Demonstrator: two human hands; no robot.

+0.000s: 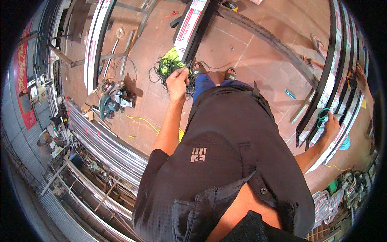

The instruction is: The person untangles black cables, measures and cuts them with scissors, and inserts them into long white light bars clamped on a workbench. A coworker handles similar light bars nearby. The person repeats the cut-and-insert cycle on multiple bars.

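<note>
**Two hands on long metal bars**

In the head view, the left hand [177, 82] is closed at the end of a long dark bar [196, 30] with a white printed film, just above a bundle of green and black cord [171, 66] on the tiled floor [250, 60]. The right hand [331, 126] rests on a stack of similar bars [336, 80]; its fingers [327, 117] touch a ring of green band [322, 117], but how tightly they hold it I cannot tell. A saw [115, 101] lies on the floor to the left
</note>
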